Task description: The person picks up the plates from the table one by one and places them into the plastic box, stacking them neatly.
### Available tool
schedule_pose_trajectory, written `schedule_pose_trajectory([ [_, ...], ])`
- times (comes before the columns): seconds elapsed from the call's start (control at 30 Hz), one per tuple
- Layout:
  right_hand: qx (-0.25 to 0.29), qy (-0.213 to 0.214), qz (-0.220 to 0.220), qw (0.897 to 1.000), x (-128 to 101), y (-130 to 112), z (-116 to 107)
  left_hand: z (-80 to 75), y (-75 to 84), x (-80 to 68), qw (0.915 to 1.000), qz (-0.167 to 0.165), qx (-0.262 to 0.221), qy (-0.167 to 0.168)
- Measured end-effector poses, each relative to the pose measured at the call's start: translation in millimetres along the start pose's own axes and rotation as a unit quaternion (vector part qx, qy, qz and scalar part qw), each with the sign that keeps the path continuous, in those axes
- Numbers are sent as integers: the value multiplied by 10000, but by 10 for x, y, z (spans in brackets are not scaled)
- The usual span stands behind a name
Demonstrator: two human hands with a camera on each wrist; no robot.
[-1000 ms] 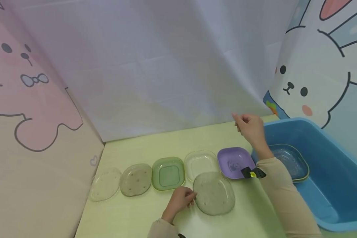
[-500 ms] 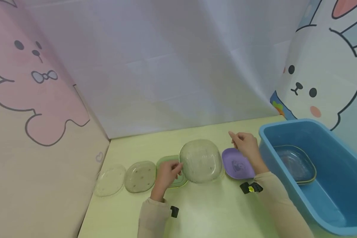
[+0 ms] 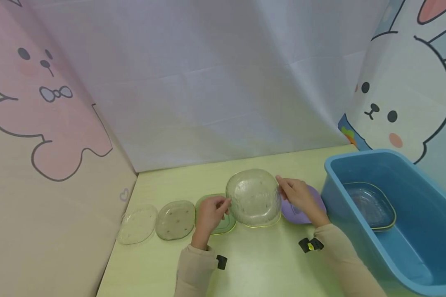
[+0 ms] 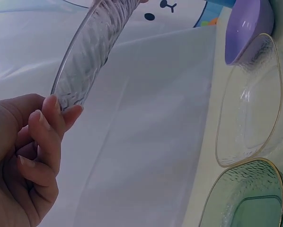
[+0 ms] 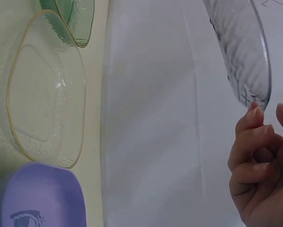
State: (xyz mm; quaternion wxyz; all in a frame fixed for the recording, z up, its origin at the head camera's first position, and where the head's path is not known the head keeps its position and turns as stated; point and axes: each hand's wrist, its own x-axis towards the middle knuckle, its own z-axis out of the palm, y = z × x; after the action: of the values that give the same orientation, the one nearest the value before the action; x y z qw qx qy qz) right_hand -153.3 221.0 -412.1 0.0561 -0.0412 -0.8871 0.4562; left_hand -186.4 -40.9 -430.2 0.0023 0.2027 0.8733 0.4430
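A clear, ripple-textured plate [image 3: 254, 197] is held raised above the row of plates. My left hand [image 3: 209, 215] pinches its left edge between thumb and fingers. At its right edge is my right hand [image 3: 299, 197]; in the right wrist view its fingertips meet the rim while the thumb stands apart from it. Below the raised plate lies a clear gold-rimmed plate [image 4: 250, 113], partly hidden in the head view. A green plate [image 4: 255, 203] lies beneath my left hand. Behind my right hand a purple plate [image 3: 315, 206] is partly covered.
Left along the table [image 3: 252, 264] lie a grey-tinted plate [image 3: 175, 220] and a clear plate [image 3: 137, 225]. A blue tub [image 3: 405, 264] stands at the right, with a clear gold-rimmed dish [image 3: 369, 204] inside. A white curtain [image 3: 208, 82] hangs behind.
My left hand has lifted the clear plate up and away from me, over the gold-rimmed one. My right hand has come down and left to the plate's right edge.
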Motion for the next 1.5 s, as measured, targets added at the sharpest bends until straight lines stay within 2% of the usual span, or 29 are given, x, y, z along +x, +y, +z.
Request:
schedule_pose_trajectory([
  [0.07, -223, 33, -64, 9997, 3, 23, 44, 18, -18, -2, 10000, 52, -22, 15],
  [0.2, -291, 17, -186, 9994, 1, 60, 117, 41, -47, -5, 9998, 174, -19, 40],
  [0.33, -495, 54, -430, 9978, 7, 74, 162, 37, -50, -8, 9999, 62, -153, -20],
  [0.43, -944, 80, -759, 9926, 48, 57, 157, 34, -73, -4, 9993, -108, -346, -38],
  [0.6, -1655, 217, -1206, 9786, 185, -64, 33, 53, -152, -18, 9963, -293, -809, 81],
  [0.7, -1940, 382, -1337, 9711, 284, -176, -93, 79, -214, -44, 9946, -395, -958, -4],
  [0.83, -1976, 362, -1367, 9700, 398, -402, -265, 102, -277, -85, 9939, -578, -926, -134],
  [0.97, -2016, 195, -1285, 9708, 488, -631, -425, 110, -330, -110, 9939, -618, -917, -57],
  [1.1, -2230, -22, -1138, 9682, 536, -763, -656, 140, -409, -145, 9949, -522, -859, -48],
  [1.2, -2377, -145, -988, 9662, 525, -782, -931, 159, -479, -209, 9950, -577, -810, -119],
  [1.3, -2608, 104, -946, 9607, 468, -724, -1263, 155, -560, -298, 9940, -766, -780, -76],
  [1.37, -2852, 423, -1032, 9519, 409, -647, -1488, 148, -624, -353, 9931, -913, -741, -6],
  [1.43, -3196, 747, -1090, 9383, 326, -541, -1715, 143, -687, -402, 9917, -1058, -727, 36],
  [1.5, -3468, 911, -1034, 9278, 235, -394, -1942, 135, -744, -450, 9897, -1208, -759, 58],
])
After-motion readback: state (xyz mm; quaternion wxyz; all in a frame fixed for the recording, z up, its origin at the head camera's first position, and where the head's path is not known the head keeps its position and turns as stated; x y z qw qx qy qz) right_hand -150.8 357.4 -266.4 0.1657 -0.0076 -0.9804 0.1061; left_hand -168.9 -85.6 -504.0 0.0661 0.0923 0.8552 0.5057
